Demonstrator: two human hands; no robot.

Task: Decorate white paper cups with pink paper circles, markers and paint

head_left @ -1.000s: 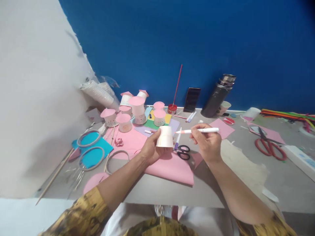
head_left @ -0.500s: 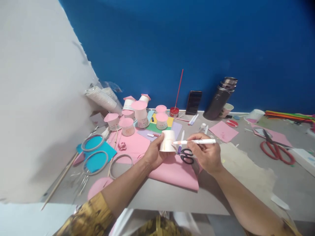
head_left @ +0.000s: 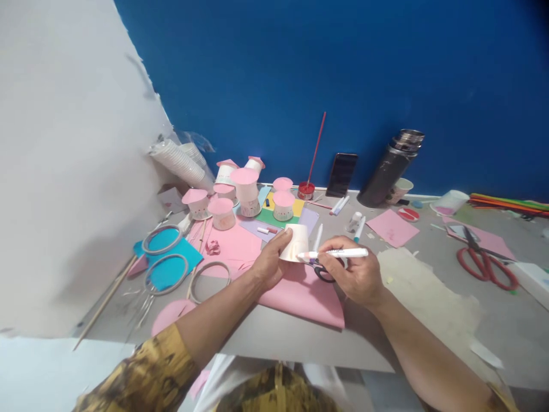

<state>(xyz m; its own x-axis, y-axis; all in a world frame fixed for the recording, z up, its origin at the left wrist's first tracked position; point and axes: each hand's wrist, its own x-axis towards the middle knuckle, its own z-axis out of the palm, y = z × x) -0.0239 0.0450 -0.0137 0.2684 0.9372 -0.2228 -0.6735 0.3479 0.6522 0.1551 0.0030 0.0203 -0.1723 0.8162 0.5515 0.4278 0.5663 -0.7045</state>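
Note:
My left hand (head_left: 271,260) grips a white paper cup (head_left: 295,240), turned upside down, over a folded pink sheet (head_left: 304,300). Between the thumb and fingers of my right hand (head_left: 355,272) is a white marker pen (head_left: 345,252), its tip at the cup's side near the lower rim. Faint drawn marks show on the cup there. Black-handled scissors (head_left: 325,273) lie just behind the pen, partly hidden by my right hand. Behind the cup stand several upturned paper cups with pink paper tops (head_left: 222,214).
Embroidery hoops (head_left: 166,273) lie on blue paper at left. Stacked paper cups (head_left: 180,163) lean against the white wall. A phone (head_left: 342,174) and a dark flask (head_left: 391,169) stand at the back. Red-handled scissors (head_left: 486,266) and a pink square (head_left: 393,227) lie at right.
The marker tip has moved down and slightly left along the cup to near its lower rim. My right hand has shifted left, covering more of the black scissors. The view has shifted slightly.

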